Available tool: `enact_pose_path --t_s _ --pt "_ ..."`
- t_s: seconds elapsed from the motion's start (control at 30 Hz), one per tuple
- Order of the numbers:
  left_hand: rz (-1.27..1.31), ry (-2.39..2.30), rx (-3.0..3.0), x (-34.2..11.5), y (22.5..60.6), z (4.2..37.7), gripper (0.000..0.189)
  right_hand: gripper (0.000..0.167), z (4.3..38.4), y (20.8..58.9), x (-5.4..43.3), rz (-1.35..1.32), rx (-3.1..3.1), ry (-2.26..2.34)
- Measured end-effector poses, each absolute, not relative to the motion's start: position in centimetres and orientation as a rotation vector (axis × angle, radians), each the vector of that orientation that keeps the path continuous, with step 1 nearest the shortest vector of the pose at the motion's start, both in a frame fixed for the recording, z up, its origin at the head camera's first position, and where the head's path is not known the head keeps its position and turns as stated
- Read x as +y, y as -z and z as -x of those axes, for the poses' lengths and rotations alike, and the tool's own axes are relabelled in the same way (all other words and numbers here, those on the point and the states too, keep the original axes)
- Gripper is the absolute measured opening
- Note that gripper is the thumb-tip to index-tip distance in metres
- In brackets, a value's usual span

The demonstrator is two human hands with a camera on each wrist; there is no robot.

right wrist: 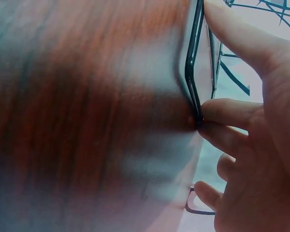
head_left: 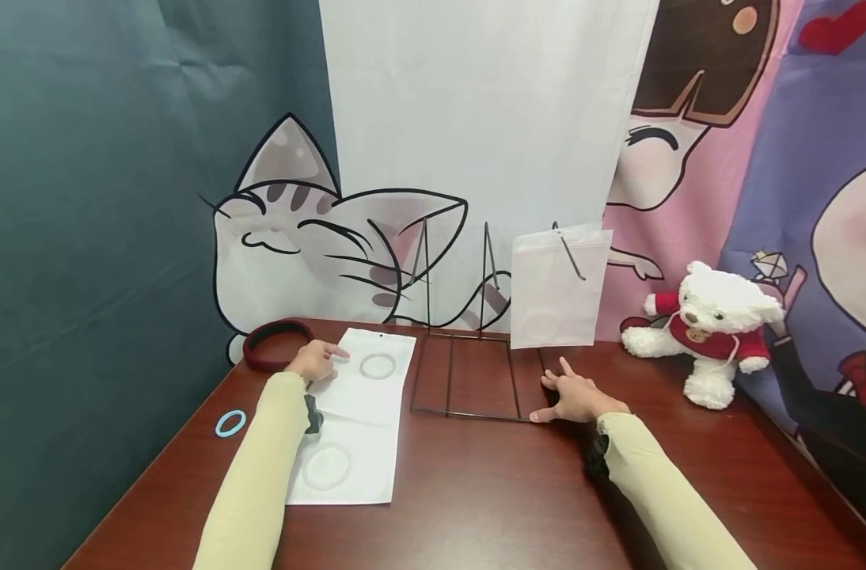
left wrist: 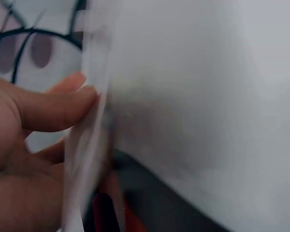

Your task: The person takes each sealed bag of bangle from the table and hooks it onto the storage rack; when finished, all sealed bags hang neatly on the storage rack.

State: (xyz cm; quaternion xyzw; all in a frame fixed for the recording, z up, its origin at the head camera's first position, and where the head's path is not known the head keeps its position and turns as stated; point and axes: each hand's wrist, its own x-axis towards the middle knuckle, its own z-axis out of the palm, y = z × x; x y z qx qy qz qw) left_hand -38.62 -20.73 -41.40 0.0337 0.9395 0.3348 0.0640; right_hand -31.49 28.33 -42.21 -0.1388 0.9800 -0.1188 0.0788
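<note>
My left hand [head_left: 315, 360] is at the upper left edge of a flat white bag [head_left: 365, 404] on the table. The bag has a small hang hole near its top and two pale ring shapes showing. In the left wrist view, the thumb and fingers pinch a raised edge of the bag [left wrist: 193, 96]. My right hand [head_left: 578, 396] rests spread at the front right corner of a black wire display rack [head_left: 476, 416]. Its thumb and fingertips touch the wire [right wrist: 188, 67] in the right wrist view. Another white bag [head_left: 547, 309] hangs from the rack's right hook.
A dark red band [head_left: 257, 358] lies just left of my left hand. Closer to the left table edge is a light blue ring [head_left: 218, 426]. A white teddy bear [head_left: 711, 388] in a red top sits at the back right. Printed curtains stand behind the table.
</note>
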Motion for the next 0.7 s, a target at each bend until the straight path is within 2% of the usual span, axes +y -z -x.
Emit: enact_pose_path --t_s 0.13,0.27,0.47,0.7 --pt "-0.107 -1.114 2.597 -21.3 39.9 38.5 0.067 0.097 31.6 42.4 28.2 0.406 2.942 0.370" --pt "-0.102 -1.199 2.495 -21.6 39.2 38.3 0.073 0.098 31.7 42.4 28.1 0.395 2.947 0.368" --pt "-0.216 -1.264 2.595 -21.8 38.9 37.7 0.070 0.098 31.6 42.7 28.1 0.400 2.953 0.370" --pt "-0.378 -1.550 2.702 -22.2 38.9 36.4 0.067 0.096 31.6 42.8 28.2 0.436 2.969 0.353"
